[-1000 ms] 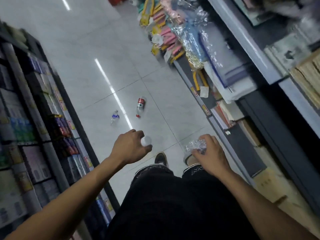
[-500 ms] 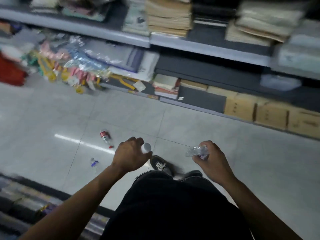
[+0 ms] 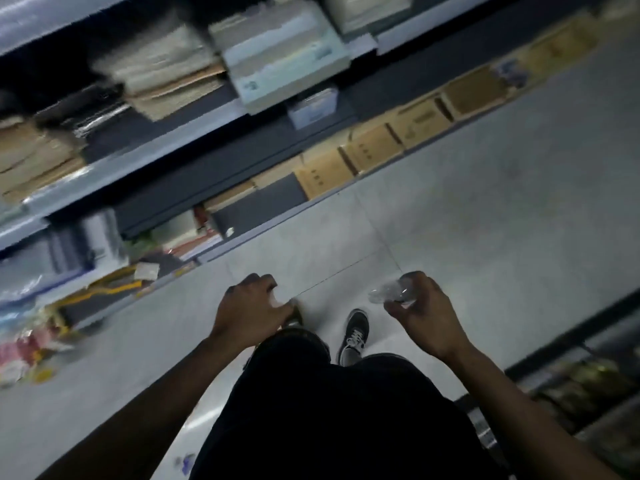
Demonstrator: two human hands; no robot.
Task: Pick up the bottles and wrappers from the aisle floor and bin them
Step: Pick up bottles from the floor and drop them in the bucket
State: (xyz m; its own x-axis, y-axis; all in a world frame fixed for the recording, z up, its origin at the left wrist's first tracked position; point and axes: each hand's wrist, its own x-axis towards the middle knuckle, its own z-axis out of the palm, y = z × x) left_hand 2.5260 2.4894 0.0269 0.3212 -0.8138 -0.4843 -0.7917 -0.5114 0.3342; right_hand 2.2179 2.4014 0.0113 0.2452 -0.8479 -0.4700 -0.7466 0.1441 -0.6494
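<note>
Above the aisle floor, our right hand pinches a crumpled clear bottle; our left hand is curled round something pale, too blurred to identify.

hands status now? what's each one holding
Left hand: fingers curled closed; what they hold is blurred and cannot be told.
Right hand: grips a crumpled clear plastic bottle.

Aisle as I see it: pale grey tiled floor with thin grout lines; grey metal shelving along one side, stacked with blurred paper goods; brown cardboard boxes on its bottom tier; dim, even light.
</note>
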